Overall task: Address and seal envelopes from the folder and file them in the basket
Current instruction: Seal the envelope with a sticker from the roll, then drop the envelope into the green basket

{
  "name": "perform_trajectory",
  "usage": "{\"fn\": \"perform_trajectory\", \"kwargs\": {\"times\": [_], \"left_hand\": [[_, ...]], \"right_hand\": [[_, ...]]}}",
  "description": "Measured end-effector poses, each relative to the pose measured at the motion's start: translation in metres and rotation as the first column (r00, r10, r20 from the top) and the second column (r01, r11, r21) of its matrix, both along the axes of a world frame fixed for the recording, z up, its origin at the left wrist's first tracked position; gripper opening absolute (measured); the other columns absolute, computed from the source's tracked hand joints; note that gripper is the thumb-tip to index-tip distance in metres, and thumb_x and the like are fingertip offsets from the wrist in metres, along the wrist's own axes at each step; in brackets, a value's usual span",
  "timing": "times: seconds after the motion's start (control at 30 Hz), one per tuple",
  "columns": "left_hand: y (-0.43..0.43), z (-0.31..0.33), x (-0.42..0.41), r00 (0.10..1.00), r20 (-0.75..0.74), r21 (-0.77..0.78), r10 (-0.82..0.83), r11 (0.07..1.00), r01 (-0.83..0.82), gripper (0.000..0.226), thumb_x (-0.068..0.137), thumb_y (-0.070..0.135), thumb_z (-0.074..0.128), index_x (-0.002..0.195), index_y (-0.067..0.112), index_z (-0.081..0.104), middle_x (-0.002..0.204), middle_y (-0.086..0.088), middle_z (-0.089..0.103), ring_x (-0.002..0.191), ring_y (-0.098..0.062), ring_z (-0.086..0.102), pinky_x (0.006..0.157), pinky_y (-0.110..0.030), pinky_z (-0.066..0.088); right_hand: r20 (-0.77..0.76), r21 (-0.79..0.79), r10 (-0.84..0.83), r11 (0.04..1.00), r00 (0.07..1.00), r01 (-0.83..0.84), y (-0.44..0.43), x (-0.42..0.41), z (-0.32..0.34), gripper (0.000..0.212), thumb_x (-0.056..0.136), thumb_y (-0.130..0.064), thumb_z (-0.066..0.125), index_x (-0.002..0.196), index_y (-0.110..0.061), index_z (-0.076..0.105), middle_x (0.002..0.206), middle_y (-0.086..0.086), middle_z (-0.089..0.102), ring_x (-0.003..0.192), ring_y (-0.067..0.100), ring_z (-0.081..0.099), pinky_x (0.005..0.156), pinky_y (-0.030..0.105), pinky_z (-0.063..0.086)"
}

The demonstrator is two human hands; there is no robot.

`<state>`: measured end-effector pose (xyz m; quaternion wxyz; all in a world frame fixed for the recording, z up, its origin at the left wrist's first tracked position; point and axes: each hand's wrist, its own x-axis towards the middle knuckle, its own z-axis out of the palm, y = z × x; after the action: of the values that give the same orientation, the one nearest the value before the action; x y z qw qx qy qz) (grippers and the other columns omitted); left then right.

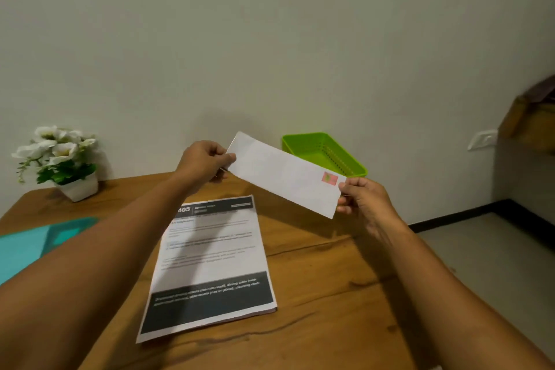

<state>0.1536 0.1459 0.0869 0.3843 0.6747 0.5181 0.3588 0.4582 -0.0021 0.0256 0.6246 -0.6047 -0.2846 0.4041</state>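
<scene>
Head view: both hands hold a long white paper envelope [285, 174] up above the wooden tabletop [330, 294]. The left hand [204, 164] pinches its upper left end between thumb and fingers; the right hand [362, 197] pinches the lower right end, just beside a small red stamp [329, 178]. Behind the envelope a bright green plastic basket [324, 153] sits at the far edge. A printed white sheet [210, 267] lies flat below, with a teal folder [33, 243] at left near a white potted flower [60, 159].
</scene>
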Motion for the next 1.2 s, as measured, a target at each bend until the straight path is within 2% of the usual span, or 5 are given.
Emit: {"fn": "perform_trajectory", "kwargs": {"times": [0.2, 0.43, 0.67, 0.83, 1.2], "left_hand": [[0.012, 0.01, 0.08, 0.987, -0.16, 0.145, -0.033, 0.988, 0.056, 0.047, 0.092, 0.046, 0.072, 0.067, 0.006, 0.065, 0.06, -0.008, 0.067, 0.055, -0.023, 0.062, 0.062, -0.039, 0.054], [0.016, 0.007, 0.135, 0.988, -0.117, 0.074, -0.097, 0.992, 0.106, 0.049, 0.101, 0.054, 0.054, 0.097, 0.006, 0.067, 0.083, -0.008, 0.073, 0.069, -0.023, 0.071, 0.07, -0.04, 0.059], [0.017, -0.02, 0.126, 0.957, -0.212, 0.024, -0.198, 0.978, 0.207, 0.03, 0.099, 0.038, 0.064, 0.094, 0.009, 0.067, 0.085, -0.009, 0.075, 0.069, -0.023, 0.07, 0.062, -0.033, 0.054], [0.02, -0.029, 0.099, 0.95, -0.223, -0.018, -0.22, 0.975, 0.222, 0.023, 0.101, 0.031, 0.064, 0.099, 0.008, 0.068, 0.089, -0.01, 0.074, 0.073, -0.022, 0.068, 0.065, -0.034, 0.054], [0.026, -0.045, 0.033, 0.957, -0.246, -0.02, -0.151, 0.988, 0.151, 0.019, 0.101, 0.029, 0.063, 0.097, 0.011, 0.067, 0.089, -0.008, 0.074, 0.075, -0.022, 0.069, 0.066, -0.034, 0.055]], "right_hand": [[-0.088, -0.028, -0.147, 0.989, 0.985, 0.145, -0.034, 0.048, -0.006, 0.01, 0.099, -0.005, 0.068, 0.107, -0.001, 0.068, 0.084, 0.015, 0.073, 0.061, 0.012, 0.066, 0.053, 0.024, 0.061], [-0.258, -0.036, -0.274, 0.961, 0.927, 0.274, -0.039, 0.062, -0.013, 0.017, 0.1, -0.004, 0.065, 0.116, 0.002, 0.065, 0.104, 0.021, 0.074, 0.079, 0.02, 0.071, 0.061, 0.029, 0.064], [-0.408, -0.041, -0.336, 0.936, 0.849, 0.35, 0.004, 0.038, -0.016, 0.011, 0.1, 0.002, 0.061, 0.111, 0.004, 0.062, 0.094, 0.02, 0.07, 0.068, 0.02, 0.072, 0.059, 0.033, 0.065], [-0.389, -0.026, -0.335, 0.935, 0.858, 0.353, 0.032, 0.021, -0.018, 0.009, 0.1, 0.0, 0.062, 0.092, -0.002, 0.063, 0.081, 0.014, 0.067, 0.057, 0.016, 0.07, 0.057, 0.031, 0.064], [-0.19, -0.033, -0.324, 0.946, 0.927, 0.324, 0.049, 0.01, -0.021, 0.02, 0.096, -0.018, 0.076, 0.094, -0.002, 0.065, 0.072, 0.009, 0.062, 0.045, 0.01, 0.065, 0.044, 0.025, 0.057]]}}
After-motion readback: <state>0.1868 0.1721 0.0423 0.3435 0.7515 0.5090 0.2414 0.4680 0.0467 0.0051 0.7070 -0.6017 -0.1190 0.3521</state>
